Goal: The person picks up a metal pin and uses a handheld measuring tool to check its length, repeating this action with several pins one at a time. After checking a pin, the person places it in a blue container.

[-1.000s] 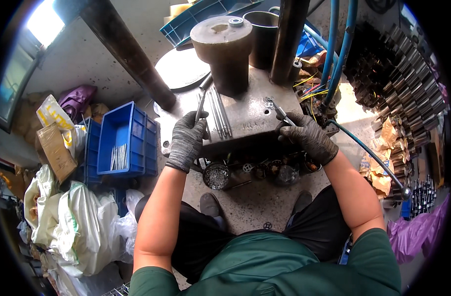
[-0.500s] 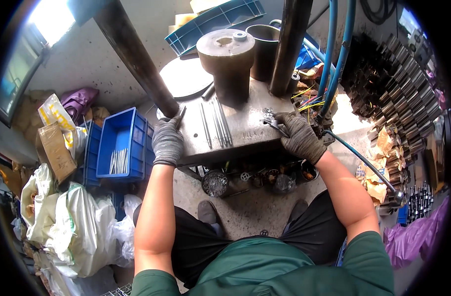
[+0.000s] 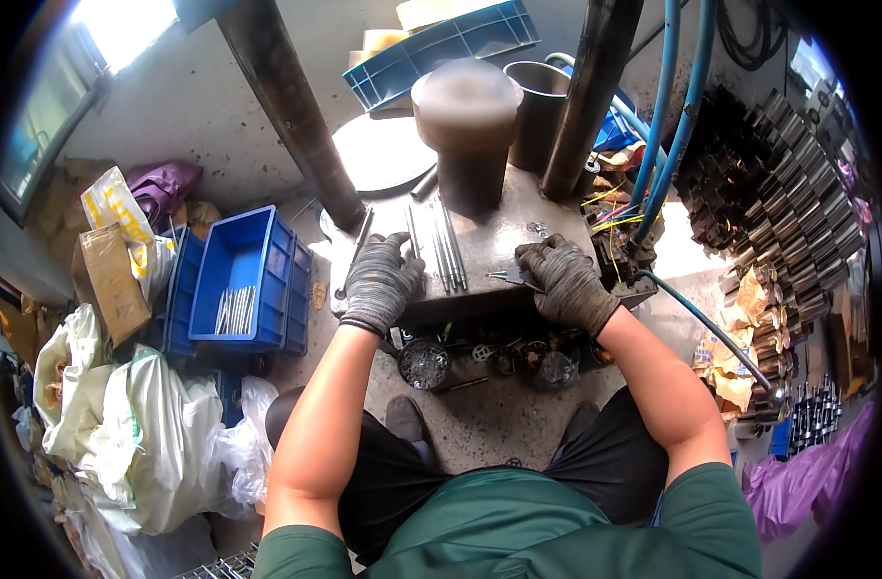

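Observation:
My left hand [image 3: 381,280], in a grey knit glove, reaches over the near left part of a metal press table [image 3: 494,253]. Its fingers are apart, with nothing visible in them. Several thin metal rods [image 3: 449,246] lie side by side just right of its fingertips. A darker rod [image 3: 362,239] rests along the table's left edge, beside that hand. My right hand [image 3: 568,282], gloved too, is closed around a pair of pliers [image 3: 510,277] with the pointed jaws toward the left. A few small metal rings [image 3: 537,230] lie on the table beyond it.
A thick metal cylinder [image 3: 472,145] stands on the table between two steel columns [image 3: 291,111] [image 3: 595,96]. Blue bins [image 3: 236,280] with rods sit at left, near white sacks [image 3: 156,425]. Blue hoses [image 3: 668,125] run down at right. Stacked metal parts [image 3: 788,174] line the right side.
My left hand has moved right toward the row of rods, leaving the darker rod at the table's left edge. The pliers have turned more level. The cylinder's top now looks blurred.

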Tool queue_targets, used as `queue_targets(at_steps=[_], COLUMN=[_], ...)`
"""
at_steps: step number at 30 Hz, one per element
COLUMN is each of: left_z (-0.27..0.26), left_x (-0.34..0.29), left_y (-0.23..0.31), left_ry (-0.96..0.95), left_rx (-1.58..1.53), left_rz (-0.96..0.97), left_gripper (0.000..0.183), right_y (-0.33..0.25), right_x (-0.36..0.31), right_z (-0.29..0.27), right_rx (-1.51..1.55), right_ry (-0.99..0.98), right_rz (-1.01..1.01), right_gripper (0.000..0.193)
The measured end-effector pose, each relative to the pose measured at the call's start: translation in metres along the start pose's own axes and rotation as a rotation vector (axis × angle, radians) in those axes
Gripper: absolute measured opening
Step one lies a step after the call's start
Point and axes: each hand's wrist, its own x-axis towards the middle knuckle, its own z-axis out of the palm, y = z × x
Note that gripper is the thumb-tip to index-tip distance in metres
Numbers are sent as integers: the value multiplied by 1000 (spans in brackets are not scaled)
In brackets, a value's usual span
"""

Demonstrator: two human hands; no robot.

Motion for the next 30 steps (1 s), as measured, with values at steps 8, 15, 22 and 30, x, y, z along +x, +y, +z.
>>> queue_targets(at_steps=[8, 15, 22, 30], left_z=[-9, -29, -39, -10], left_x=[-2, -5, -10, 7], left_y=[2, -3, -3, 5], left_ry=[-25, 186, 342, 165], left_rx=[286, 161, -582, -755], left_rz=[-13, -45, 82, -118], left_gripper=[54, 49, 35, 21], right_y=[17, 14, 13, 4], right_x=[-16, -17, -15, -3], right_z=[34, 29, 21, 12], right_rx=[138, 313, 501, 1487], right_ry=[245, 281, 308, 114], right_rz=[-240, -199, 163, 618], right_gripper=[23, 19, 17, 33])
